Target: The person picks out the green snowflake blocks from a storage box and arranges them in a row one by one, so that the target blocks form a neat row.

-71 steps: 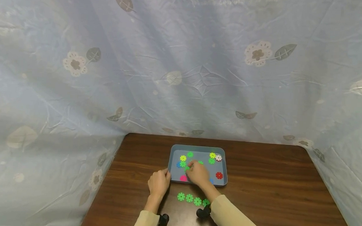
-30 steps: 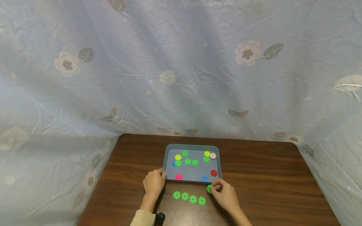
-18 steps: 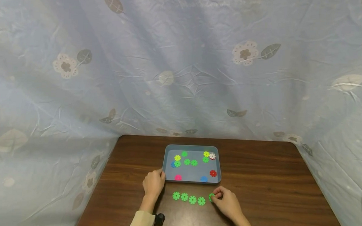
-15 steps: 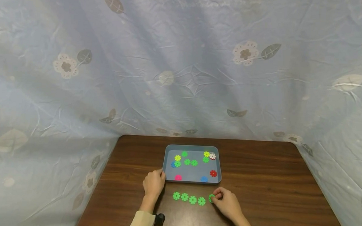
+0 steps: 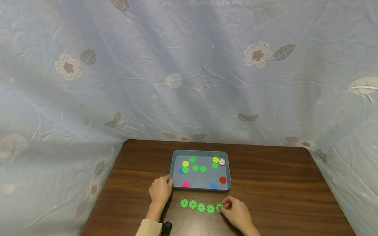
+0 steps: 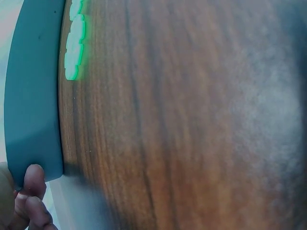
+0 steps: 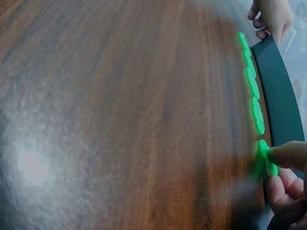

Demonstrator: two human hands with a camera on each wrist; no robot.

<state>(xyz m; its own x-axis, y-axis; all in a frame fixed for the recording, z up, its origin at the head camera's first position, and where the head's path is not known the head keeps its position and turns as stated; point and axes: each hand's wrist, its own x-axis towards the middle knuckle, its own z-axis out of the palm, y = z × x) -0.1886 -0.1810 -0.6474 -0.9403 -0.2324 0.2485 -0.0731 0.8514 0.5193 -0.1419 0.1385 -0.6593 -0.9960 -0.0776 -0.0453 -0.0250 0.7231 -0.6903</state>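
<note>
At the right end of a short row, a green disc lies just left of the right hand, which pinches it between thumb and fingers. Four green discs run leftward from it, a slight gap parting it from the nearest. Being round, it has no long axis; the row runs sideways, close to the near edge of the grey tray. Whether the disc lies quite flat, I cannot tell. Well apart from it, the left hand grips the tray's near left corner with bent fingers. More discs in several colours lie inside the tray, which rests on the brown surface.
</note>
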